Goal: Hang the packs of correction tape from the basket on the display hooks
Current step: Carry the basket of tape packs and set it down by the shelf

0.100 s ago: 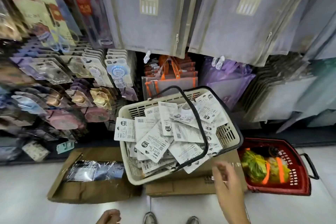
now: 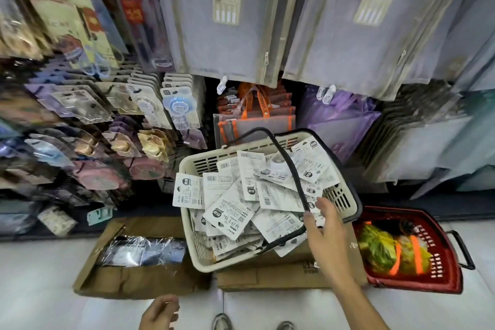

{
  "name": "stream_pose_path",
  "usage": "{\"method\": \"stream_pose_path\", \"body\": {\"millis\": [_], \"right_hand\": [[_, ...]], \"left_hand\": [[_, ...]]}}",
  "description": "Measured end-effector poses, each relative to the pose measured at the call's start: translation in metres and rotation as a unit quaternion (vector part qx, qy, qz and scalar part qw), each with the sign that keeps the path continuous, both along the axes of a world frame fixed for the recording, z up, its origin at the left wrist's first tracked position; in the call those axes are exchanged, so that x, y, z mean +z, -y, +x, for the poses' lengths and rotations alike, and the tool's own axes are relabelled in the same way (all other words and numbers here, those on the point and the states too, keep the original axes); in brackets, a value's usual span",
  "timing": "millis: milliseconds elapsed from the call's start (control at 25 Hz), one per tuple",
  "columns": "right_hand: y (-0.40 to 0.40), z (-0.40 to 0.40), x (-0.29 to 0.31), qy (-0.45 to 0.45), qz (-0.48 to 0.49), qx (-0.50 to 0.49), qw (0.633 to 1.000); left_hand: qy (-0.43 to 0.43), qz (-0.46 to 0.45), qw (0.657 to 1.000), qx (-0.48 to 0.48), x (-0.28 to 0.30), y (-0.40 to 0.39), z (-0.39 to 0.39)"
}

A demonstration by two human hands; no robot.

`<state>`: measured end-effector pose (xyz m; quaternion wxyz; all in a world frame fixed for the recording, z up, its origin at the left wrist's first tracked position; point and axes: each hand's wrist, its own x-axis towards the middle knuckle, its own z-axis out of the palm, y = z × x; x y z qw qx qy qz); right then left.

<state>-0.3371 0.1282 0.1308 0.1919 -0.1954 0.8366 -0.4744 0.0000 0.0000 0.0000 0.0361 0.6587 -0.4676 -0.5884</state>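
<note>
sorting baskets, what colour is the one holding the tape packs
Cream basket with a black handle, seen in the head view.

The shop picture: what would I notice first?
A cream basket in the middle, heaped with white packs of correction tape, with the right hand reaching in. Big grey zip bags hang above, and a red basket sits on the floor to the right.

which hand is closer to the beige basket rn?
Right. The right hand reaches over the beige basket at its near-right rim, by the handle; the left hand hangs low, apart from it.
</note>
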Motion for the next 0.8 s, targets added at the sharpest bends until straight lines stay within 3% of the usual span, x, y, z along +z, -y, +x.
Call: {"method": "stream_pose_path", "body": {"millis": [80,120,240,320,400,480,560,680,720,800], "right_hand": [[0.036,-0.004,0.023,0.002,-0.019,0.008,1.0],[0.051,0.006,0.037,-0.041,-0.037,0.019,0.998],[0.07,0.076,0.037,-0.128,-0.027,0.188,0.973],[0.092,0.114,0.029,-0.165,0.074,0.351,0.919],[0.112,0.141,0.013,-0.172,0.199,0.484,0.835],[0.112,0.145,0.0,-0.156,0.207,0.527,0.809],[0.1,0.127,-0.009,-0.137,0.142,0.487,0.851],[0.075,0.06,-0.001,-0.109,0.074,0.313,0.941],[0.068,0.024,-0.001,-0.141,0.079,0.231,0.959],[0.053,-0.055,0.002,-0.215,0.164,0.083,0.959]], "left_hand": [[-0.015,-0.025,0.996,0.084,0.011,0.006,-0.014],[-0.031,-0.014,0.995,0.098,0.017,0.011,-0.018],[-0.035,0.004,0.988,0.152,0.019,0.015,-0.012],[-0.043,0.024,0.986,0.161,0.021,0.009,-0.011],[-0.053,0.043,0.978,0.196,0.031,0.008,-0.014],[-0.062,0.016,0.968,0.242,0.041,0.016,-0.016],[-0.08,-0.066,0.963,0.249,0.061,0.032,-0.027],[-0.09,-0.172,0.973,0.124,0.095,0.071,-0.074],[-0.063,-0.19,0.978,0.064,0.099,0.085,-0.095],[0.001,-0.219,0.976,-0.011,0.1,0.095,-0.134]]}}
